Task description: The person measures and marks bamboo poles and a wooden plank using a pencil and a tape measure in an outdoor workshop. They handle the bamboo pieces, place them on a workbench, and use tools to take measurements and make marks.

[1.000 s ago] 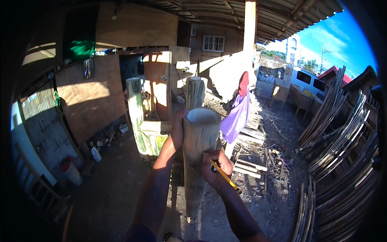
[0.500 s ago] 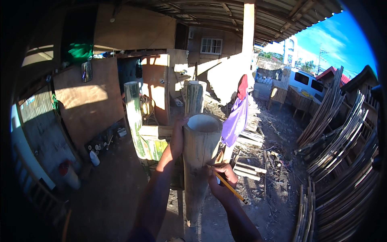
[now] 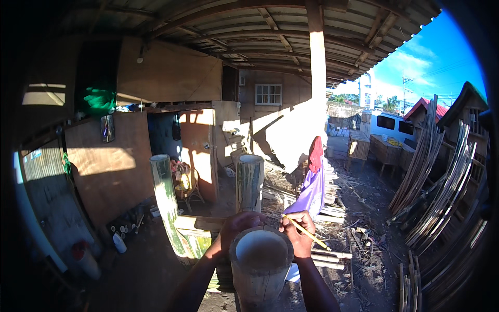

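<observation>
A thick upright bamboo tube (image 3: 259, 283) stands right in front of me, its hollow pale mouth facing up. My left hand (image 3: 240, 227) curls round the far left side of its rim, the fingers partly hidden behind it. At the far right of the rim is my right hand (image 3: 300, 229), closed on a yellow pencil (image 3: 307, 233). The pencil slants down to the right, with one end close to the fingertips near the tube. Beyond the hands stand two more bamboo tubes, a greenish one (image 3: 165, 200) at left and a shorter one (image 3: 250, 184) in the middle.
Purple cloth (image 3: 311, 195) and red cloth (image 3: 315, 154) hang by a sunlit post (image 3: 317, 78). Split bamboo lies on the ground behind them. Long bamboo strips (image 3: 442, 192) lean at right. A white bottle (image 3: 119, 243) stands at left near a plywood wall (image 3: 112, 171).
The view has tilted up. My right hand has gone from the tube's side up to its rim with the pencil. My left hand has shifted round the rim's far side.
</observation>
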`<control>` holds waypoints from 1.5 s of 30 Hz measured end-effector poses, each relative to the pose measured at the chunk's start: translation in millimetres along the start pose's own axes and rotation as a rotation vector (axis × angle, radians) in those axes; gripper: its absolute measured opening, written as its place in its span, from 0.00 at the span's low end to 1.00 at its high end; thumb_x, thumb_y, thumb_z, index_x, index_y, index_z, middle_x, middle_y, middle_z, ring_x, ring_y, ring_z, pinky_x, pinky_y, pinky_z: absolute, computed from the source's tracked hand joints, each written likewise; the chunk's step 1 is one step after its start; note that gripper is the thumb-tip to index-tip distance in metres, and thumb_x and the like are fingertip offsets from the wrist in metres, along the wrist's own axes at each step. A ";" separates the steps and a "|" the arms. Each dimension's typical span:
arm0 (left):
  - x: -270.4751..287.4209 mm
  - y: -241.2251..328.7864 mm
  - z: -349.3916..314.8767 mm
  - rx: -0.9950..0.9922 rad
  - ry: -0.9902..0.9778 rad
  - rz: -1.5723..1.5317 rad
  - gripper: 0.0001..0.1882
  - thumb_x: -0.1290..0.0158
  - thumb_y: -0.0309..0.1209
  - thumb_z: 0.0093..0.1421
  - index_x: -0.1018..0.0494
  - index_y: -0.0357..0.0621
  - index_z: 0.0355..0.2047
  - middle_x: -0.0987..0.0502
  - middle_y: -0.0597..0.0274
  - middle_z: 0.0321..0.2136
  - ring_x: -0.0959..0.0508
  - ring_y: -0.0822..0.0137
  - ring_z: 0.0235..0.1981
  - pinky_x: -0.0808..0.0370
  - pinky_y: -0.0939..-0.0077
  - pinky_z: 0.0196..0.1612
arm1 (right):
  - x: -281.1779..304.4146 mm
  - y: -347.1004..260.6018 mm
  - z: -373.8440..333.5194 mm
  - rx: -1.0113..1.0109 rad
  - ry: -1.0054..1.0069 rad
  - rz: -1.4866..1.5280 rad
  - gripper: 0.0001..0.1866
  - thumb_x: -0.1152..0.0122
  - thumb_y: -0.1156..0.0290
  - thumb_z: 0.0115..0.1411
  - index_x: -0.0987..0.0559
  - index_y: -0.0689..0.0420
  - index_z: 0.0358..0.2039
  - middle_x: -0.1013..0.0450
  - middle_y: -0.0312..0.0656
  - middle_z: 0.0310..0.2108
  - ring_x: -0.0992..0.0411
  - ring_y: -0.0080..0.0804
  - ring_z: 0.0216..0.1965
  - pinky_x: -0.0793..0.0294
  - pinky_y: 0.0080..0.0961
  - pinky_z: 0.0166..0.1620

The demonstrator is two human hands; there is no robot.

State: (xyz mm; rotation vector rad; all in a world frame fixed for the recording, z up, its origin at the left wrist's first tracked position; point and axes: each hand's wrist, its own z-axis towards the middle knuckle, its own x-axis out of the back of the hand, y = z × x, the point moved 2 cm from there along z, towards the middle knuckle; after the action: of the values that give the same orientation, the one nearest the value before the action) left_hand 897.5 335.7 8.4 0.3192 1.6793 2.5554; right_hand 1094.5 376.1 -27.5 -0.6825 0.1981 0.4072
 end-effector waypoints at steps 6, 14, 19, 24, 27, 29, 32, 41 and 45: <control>39.6 -21.8 85.3 -0.214 0.335 0.600 0.20 0.44 0.31 0.59 0.25 0.37 0.51 0.21 0.49 0.45 0.21 0.63 0.47 0.27 0.69 0.52 | -6.8 82.8 76.9 0.021 -0.084 -0.139 0.05 0.46 0.84 0.59 0.27 0.60 0.34 0.24 0.39 0.31 0.27 0.20 0.29 0.27 0.20 0.35; 77.4 -32.3 179.4 -0.760 0.452 1.129 0.25 0.44 0.24 0.52 0.26 0.42 0.53 0.25 0.51 0.54 0.27 0.51 0.58 0.28 0.60 0.58 | -31.6 147.4 170.0 -0.030 -0.168 -0.086 0.03 0.43 0.79 0.62 0.25 0.60 0.37 0.25 0.36 0.33 0.30 0.17 0.33 0.31 0.16 0.37; 82.0 -40.0 185.3 -0.778 0.419 1.085 0.21 0.44 0.23 0.51 0.23 0.42 0.48 0.22 0.53 0.50 0.25 0.52 0.54 0.26 0.62 0.56 | -33.7 160.1 175.9 -0.010 -0.136 -0.089 0.03 0.43 0.79 0.62 0.25 0.60 0.37 0.25 0.36 0.32 0.29 0.17 0.32 0.31 0.16 0.36; 77.9 -27.1 183.0 -0.737 0.403 1.091 0.19 0.45 0.22 0.51 0.22 0.42 0.45 0.21 0.53 0.47 0.22 0.52 0.50 0.25 0.61 0.54 | -32.9 165.9 178.0 -0.006 -0.124 -0.125 0.03 0.42 0.78 0.63 0.25 0.61 0.37 0.25 0.37 0.31 0.28 0.18 0.33 0.29 0.17 0.37; 76.2 -23.9 184.3 -0.754 0.428 1.103 0.18 0.46 0.22 0.50 0.21 0.42 0.44 0.21 0.53 0.47 0.22 0.52 0.50 0.24 0.61 0.53 | -33.7 164.8 179.0 0.016 -0.124 -0.144 0.03 0.42 0.77 0.63 0.25 0.61 0.37 0.24 0.37 0.32 0.28 0.19 0.33 0.29 0.18 0.37; 77.7 -24.3 186.4 -0.768 0.413 1.103 0.19 0.46 0.21 0.49 0.21 0.43 0.43 0.21 0.54 0.46 0.22 0.52 0.49 0.24 0.62 0.53 | -34.7 162.4 178.7 0.032 -0.120 -0.170 0.03 0.41 0.77 0.63 0.25 0.61 0.37 0.24 0.37 0.32 0.28 0.19 0.33 0.28 0.18 0.37; 81.1 -25.5 189.6 -0.779 0.392 1.089 0.20 0.45 0.21 0.48 0.21 0.43 0.43 0.20 0.54 0.45 0.22 0.53 0.48 0.24 0.62 0.52 | -36.2 159.0 177.0 0.039 -0.117 -0.191 0.03 0.40 0.76 0.62 0.24 0.61 0.36 0.24 0.37 0.31 0.28 0.19 0.33 0.28 0.18 0.37; 81.2 -23.3 190.5 -0.741 0.378 1.130 0.22 0.48 0.20 0.45 0.21 0.43 0.43 0.20 0.54 0.44 0.22 0.54 0.48 0.24 0.64 0.52 | -26.6 184.0 162.5 0.026 -0.092 -0.295 0.03 0.39 0.76 0.61 0.24 0.60 0.34 0.24 0.37 0.30 0.27 0.19 0.30 0.27 0.19 0.34; 81.0 -23.5 191.0 -0.696 0.358 1.105 0.22 0.48 0.20 0.46 0.21 0.44 0.44 0.20 0.54 0.45 0.22 0.54 0.49 0.25 0.64 0.54 | -25.1 204.1 153.0 0.090 -0.072 -0.286 0.02 0.37 0.77 0.58 0.22 0.58 0.31 0.23 0.38 0.28 0.25 0.22 0.30 0.26 0.21 0.34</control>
State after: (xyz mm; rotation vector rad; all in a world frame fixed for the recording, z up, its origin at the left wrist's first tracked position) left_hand 857.0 530.7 71.0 0.9710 0.5071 3.9380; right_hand 991.6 610.6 -19.8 -0.5965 0.0486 0.1475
